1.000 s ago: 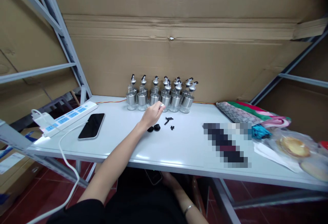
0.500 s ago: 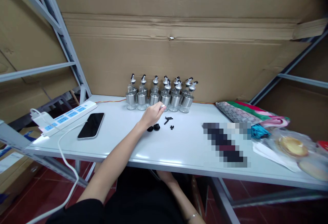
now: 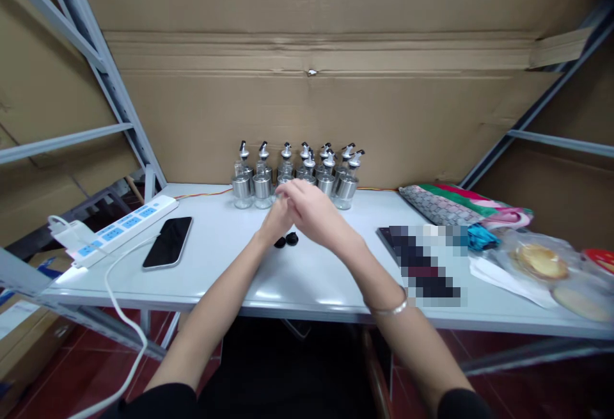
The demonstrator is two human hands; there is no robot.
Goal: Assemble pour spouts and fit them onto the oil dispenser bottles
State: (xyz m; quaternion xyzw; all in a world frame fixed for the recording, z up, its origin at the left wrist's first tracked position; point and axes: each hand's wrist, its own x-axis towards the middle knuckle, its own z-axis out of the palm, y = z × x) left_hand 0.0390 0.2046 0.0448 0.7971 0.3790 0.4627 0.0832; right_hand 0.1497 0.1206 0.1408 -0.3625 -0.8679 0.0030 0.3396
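Both hands meet over bench point(image 3: 230, 265), R hand point(image 3: 314, 211) covering L hand point(image 3: 277, 219); caps point(image 3: 286, 240) just below-near L; finger state can't tell.

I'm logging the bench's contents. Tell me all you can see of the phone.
The phone is a dark slab with a glossy black screen, unlit, and a pale edge. It lies flat, face up, on the white table towards its left end, set at a slant just in front of the power strip. A white cable passes beside it. Neither hand touches it.
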